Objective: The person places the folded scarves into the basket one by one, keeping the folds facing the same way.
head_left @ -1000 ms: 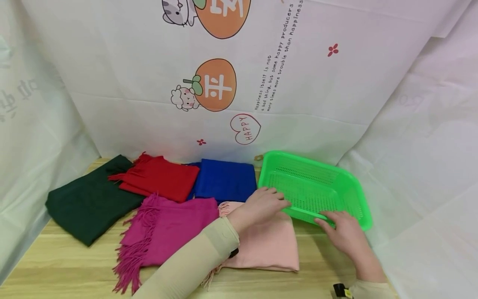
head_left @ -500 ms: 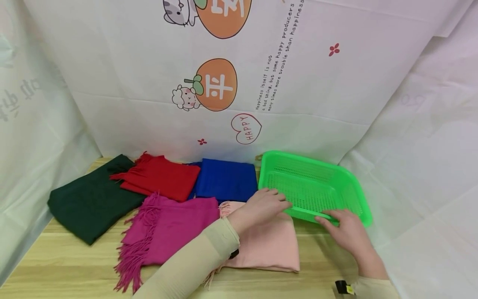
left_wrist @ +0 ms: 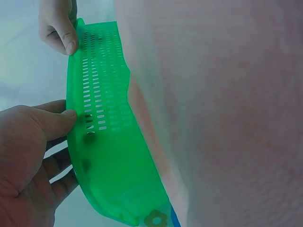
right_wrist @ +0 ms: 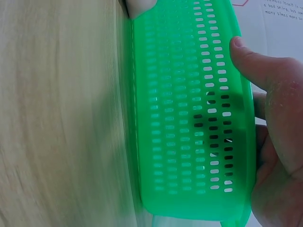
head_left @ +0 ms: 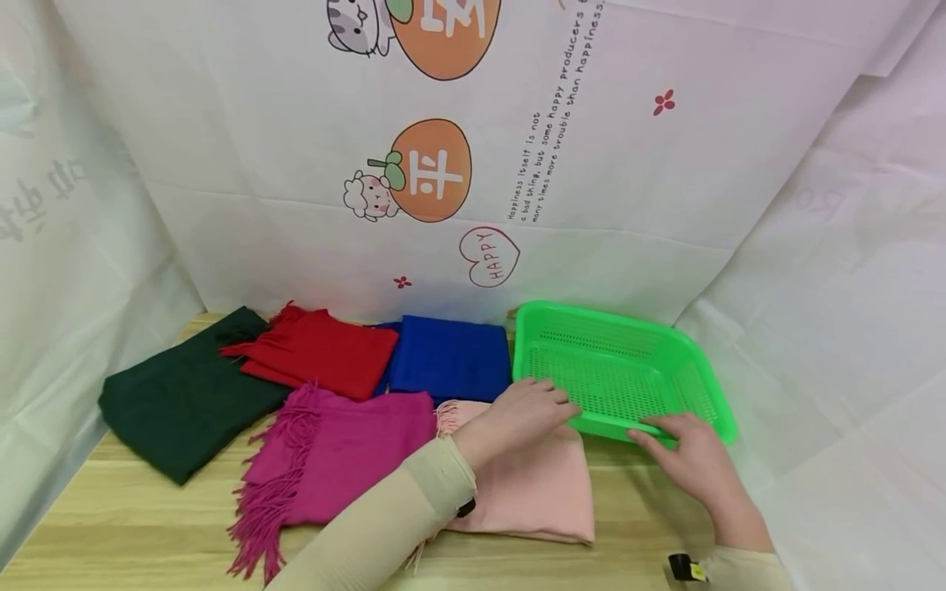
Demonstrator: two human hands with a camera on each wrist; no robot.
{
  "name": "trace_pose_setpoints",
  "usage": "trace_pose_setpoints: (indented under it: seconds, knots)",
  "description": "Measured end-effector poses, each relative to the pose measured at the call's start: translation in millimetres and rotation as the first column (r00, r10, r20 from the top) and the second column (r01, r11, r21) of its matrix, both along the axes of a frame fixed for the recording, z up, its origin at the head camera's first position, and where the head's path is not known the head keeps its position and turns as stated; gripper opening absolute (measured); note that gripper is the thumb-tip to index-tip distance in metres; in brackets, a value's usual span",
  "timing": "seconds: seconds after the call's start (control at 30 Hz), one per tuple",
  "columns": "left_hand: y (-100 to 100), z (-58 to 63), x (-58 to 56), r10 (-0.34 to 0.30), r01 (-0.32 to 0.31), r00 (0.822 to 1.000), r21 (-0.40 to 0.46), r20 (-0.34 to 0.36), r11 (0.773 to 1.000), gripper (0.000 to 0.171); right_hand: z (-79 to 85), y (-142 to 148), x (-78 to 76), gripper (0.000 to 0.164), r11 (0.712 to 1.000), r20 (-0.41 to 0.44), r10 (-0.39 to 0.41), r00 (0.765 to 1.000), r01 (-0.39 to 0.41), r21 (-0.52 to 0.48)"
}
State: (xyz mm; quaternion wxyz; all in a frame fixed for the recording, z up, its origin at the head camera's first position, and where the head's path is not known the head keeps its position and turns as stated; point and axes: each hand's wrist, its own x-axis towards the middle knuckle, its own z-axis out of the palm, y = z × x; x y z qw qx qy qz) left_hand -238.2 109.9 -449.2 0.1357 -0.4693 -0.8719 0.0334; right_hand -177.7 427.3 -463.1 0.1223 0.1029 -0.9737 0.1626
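Note:
A green perforated plastic basket (head_left: pixel 606 427) stands at the right against the back cloth. On its near rim my left hand (head_left: pixel 521 417) pinches the left part, thumb outside and fingers over the edge, as the left wrist view shows. My right hand (head_left: pixel 695 460) grips the same rim nearer the right corner; in the right wrist view its thumb lies on the outer wall and its fingers go behind the rim. A folded pink scarf (head_left: pixel 528 492) lies beneath my left wrist. Its blurred cloth fills much of the left wrist view.
Left of the pink scarf lie a fringed magenta scarf (head_left: pixel 362 460), a blue folded cloth (head_left: pixel 451 357), a red fringed scarf (head_left: pixel 325 349) and a dark green cloth (head_left: pixel 192 394). White printed cloth (head_left: pixel 591 189) walls the wooden table (head_left: pixel 148 525) at the back and sides.
The right hand and forearm have shifted very slightly right, and the basket's right end looks a little higher in view. Both hands stay on the rim; the scarves lie as before.

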Motion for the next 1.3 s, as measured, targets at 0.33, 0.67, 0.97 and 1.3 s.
trace_pose_setpoints:
  seconds: [0.33,0.67,0.97,1.3]
  knots:
    - [2,3.4,6.3,0.001,0.0,1.0,-0.022,0.015,1.0,0.038,-2.9,9,-3.4,0.048,0.999,-0.012,0.027,1.0,-0.027,0.017]
    - [3,2.5,11.8,0.009,-0.009,1.0,-0.022,0.005,1.0,0.037,-1.1,12,-8.5,0.04,0.996,-0.049,0.08,0.996,-0.079,0.031]
    - [5,0.4,13.4,0.003,-0.004,0.999,-0.018,-0.037,1.0,0.036,-3.2,19,-15.6,0.032,0.992,-0.087,0.12,0.989,-0.117,0.044]
    - [7,1.1,16.5,-0.005,0.004,0.999,-0.023,-0.044,1.0,0.038,-4.1,25,-20.7,0.031,0.991,-0.088,0.13,0.988,-0.129,0.019]
